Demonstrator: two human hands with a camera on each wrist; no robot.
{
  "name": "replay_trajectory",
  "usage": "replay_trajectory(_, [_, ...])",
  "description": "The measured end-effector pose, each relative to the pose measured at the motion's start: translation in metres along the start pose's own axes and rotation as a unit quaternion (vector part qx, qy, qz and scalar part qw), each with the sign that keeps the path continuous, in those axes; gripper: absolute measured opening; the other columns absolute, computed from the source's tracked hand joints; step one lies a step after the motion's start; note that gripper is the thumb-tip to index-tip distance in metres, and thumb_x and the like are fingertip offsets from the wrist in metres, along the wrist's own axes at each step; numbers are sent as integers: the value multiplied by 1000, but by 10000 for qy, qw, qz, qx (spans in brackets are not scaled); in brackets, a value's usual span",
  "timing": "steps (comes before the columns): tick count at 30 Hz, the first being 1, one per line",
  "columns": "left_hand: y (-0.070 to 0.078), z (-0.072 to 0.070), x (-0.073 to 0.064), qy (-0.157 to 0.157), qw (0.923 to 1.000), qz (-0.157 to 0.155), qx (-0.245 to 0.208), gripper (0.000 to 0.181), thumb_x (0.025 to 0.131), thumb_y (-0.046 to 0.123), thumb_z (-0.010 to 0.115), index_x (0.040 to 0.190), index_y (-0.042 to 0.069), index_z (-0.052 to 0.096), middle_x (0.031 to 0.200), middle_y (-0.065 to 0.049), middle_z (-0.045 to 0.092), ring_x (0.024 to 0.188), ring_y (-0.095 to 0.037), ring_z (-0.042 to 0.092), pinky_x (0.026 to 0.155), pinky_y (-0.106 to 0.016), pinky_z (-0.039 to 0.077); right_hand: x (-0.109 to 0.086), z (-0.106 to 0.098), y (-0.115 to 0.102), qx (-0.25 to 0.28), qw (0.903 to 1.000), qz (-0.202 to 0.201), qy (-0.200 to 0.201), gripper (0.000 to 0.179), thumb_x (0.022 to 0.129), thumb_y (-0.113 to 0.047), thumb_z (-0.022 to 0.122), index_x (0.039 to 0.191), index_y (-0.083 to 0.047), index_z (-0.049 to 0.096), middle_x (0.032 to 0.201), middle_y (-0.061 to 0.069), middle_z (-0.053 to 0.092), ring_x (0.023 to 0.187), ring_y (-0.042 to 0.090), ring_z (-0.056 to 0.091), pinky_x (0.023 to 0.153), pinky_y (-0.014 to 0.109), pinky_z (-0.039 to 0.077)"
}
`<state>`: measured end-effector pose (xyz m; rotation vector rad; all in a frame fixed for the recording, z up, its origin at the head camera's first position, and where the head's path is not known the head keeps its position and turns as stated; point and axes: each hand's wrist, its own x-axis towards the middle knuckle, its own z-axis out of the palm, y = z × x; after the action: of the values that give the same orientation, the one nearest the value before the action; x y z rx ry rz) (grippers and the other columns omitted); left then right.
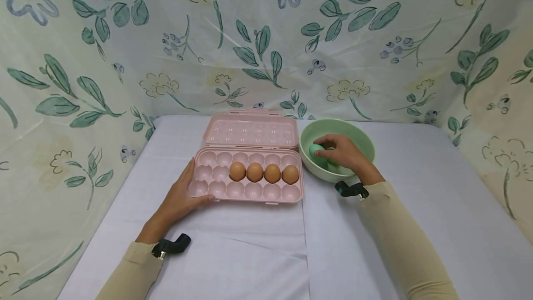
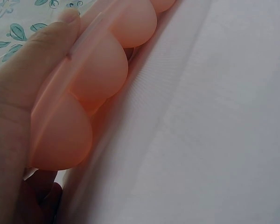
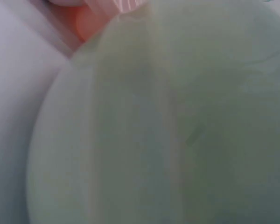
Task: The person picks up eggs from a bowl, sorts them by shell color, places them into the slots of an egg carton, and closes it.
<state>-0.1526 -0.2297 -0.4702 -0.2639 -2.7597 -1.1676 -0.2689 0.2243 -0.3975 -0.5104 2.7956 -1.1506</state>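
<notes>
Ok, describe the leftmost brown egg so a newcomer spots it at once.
On the white-covered table, find the open pink carton beside the green bowl. Its middle row holds four brown eggs. The leftmost brown egg alone has an empty cup on its immediate left.

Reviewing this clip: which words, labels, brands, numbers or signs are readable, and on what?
None. The carton, eggs and bowl show no lettering; the backdrop has only printed plants.
Any marks on the wrist cameras are too small to read.
</notes>
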Motion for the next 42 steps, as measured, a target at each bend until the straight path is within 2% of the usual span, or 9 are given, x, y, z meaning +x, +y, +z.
replay_trajectory(7, [-2,1,0,14,10000,2,5,129,63,53,85,157,17,3,162,0,10,144,-30,22,108,-58,29,-3,-2,0,317,9993,-55,203,41,86,-29,75,119,-9,65,119,11,64,117,32,56,99,49,44])
replay_trajectory(17, [-1,2,1,12,10000,40,30,129,64,53,85,156,23,1,161,2,11,143,-29,25,107,-59,31,-12,-4,-8,724,9959,-166,513,43,85,-31,75,121,-10,63,123,10,62,122,32,53,102,49,42])
replay_trajectory(21, [-2,2,0,16,10000,57,30,129,64,53,85,156,20,1,162,-1,11,143,-31,24,107,-59,29,-17,-5,-13,962,9933,-236,595,43,85,-30,75,121,-9,63,123,10,62,121,31,53,102,48,42])
replay_trajectory(25, [-2,2,0,17,10000,74,7,129,65,52,85,156,18,1,162,-3,11,143,-32,24,108,-60,29,-23,-5,-23,1175,9903,-339,656,41,87,-24,74,122,-6,63,124,11,62,120,31,54,101,47,43])
replay_trajectory(32, [-1,2,0,-7,10000,-46,29,130,64,54,84,156,21,0,162,2,9,144,-29,23,108,-59,29,-41,-5,-56,1409,9854,-655,697,35,88,-7,70,120,5,61,121,20,62,116,36,56,100,50,43])
replay_trajectory(42, [1,4,-1,31,10000,17,-19,128,65,52,85,155,29,-3,161,2,10,143,-29,24,108,-59,30,-38,10,-40,1798,9775,-864,692,35,86,-16,74,118,-6,64,118,8,64,113,22,59,98,37,47])
